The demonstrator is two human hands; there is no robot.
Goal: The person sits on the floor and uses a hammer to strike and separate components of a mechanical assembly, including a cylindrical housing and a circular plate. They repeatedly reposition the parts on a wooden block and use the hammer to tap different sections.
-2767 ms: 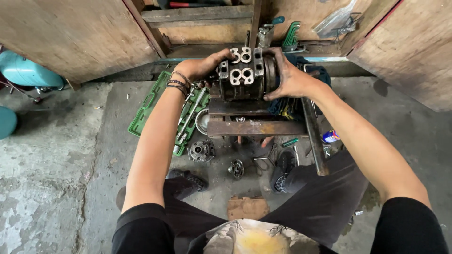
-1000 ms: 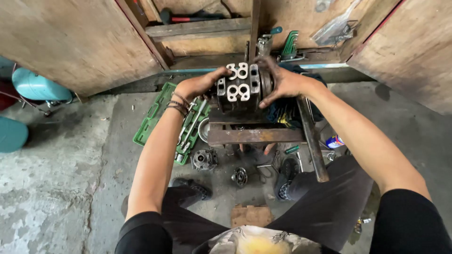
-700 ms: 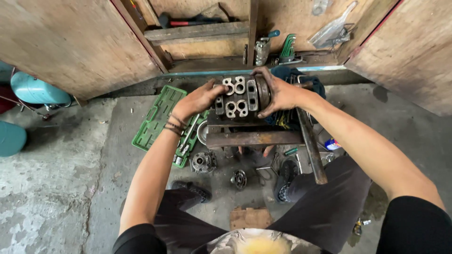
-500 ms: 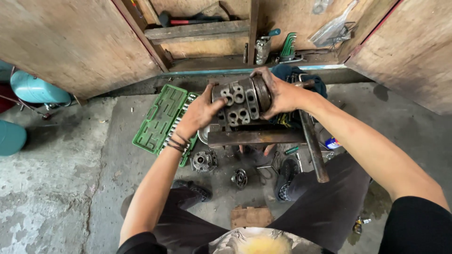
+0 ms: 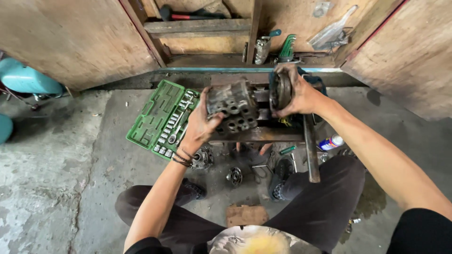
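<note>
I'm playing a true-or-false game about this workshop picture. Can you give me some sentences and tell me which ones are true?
1. Both hands are on the metal engine block. True: the left hand grips its near side and the right hand holds its round end.
2. The green socket set case is shut. False: it lies open on the floor.
3. The spray can is in the right hand. False: it lies on the floor beside the person's leg.
4. The left wrist wears bracelets. True.
</note>
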